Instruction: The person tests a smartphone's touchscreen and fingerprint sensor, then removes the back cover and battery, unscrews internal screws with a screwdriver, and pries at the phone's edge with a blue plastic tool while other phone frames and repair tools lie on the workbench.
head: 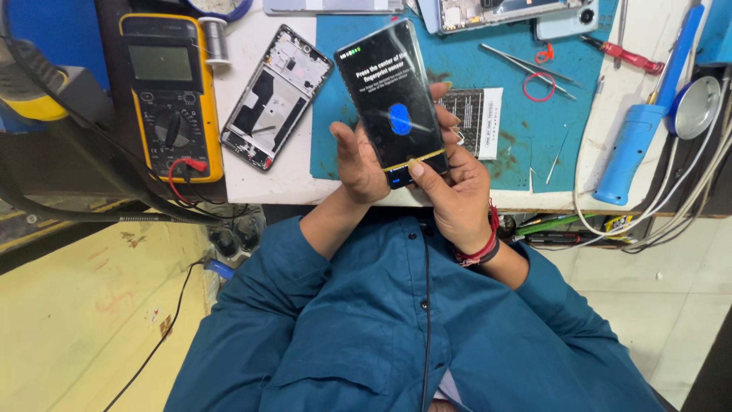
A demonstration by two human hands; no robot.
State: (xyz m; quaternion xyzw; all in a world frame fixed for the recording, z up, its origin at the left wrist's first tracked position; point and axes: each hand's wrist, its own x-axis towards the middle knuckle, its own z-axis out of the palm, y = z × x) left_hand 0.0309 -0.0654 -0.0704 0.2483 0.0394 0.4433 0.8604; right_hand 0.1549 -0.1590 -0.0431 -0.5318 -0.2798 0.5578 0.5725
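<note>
Both hands hold a black smartphone (393, 95) above the near edge of the workbench. Its screen is lit, with white text and a blue fingerprint mark in the middle. My left hand (357, 164) grips the phone's lower left side, thumb along the edge. My right hand (456, 191) wraps the lower right side from behind, its thumb pressed on the bottom of the screen. A red thread and dark band sit on the right wrist.
A blue work mat (518, 130) lies under the phone, with tweezers (526, 67), a red ring and a red screwdriver (625, 55). A bare phone frame (276, 95) and a yellow multimeter (171, 95) lie left. A blue tool (637, 141) and cables sit right.
</note>
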